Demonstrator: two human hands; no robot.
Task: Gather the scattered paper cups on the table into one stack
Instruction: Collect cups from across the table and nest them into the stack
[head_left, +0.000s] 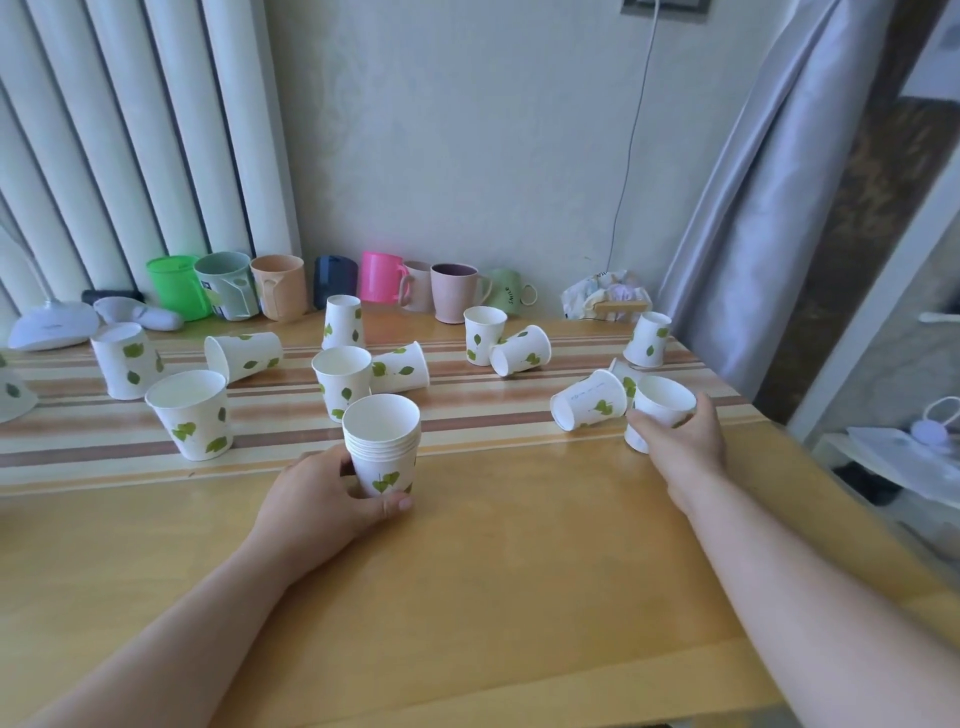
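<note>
My left hand (324, 499) grips a stack of several nested white paper cups with green leaves (383, 447), upright on the wooden table (493, 545). My right hand (680, 441) is closed around one upright paper cup (662, 402) at the right. Beside it a cup lies on its side (589, 408). Several more leaf-print cups are scattered behind: an upright one (191, 413) at left, an inverted one (124, 361), a tipped one (244, 356), an upright one (342, 382) behind the stack, and others further back.
A row of coloured plastic mugs (280, 286) lines the wall. A white lamp base (52, 325) stands far left. A crumpled packet (605, 296) and a grey curtain (753, 208) are at the right. The table's right edge drops off near my right forearm.
</note>
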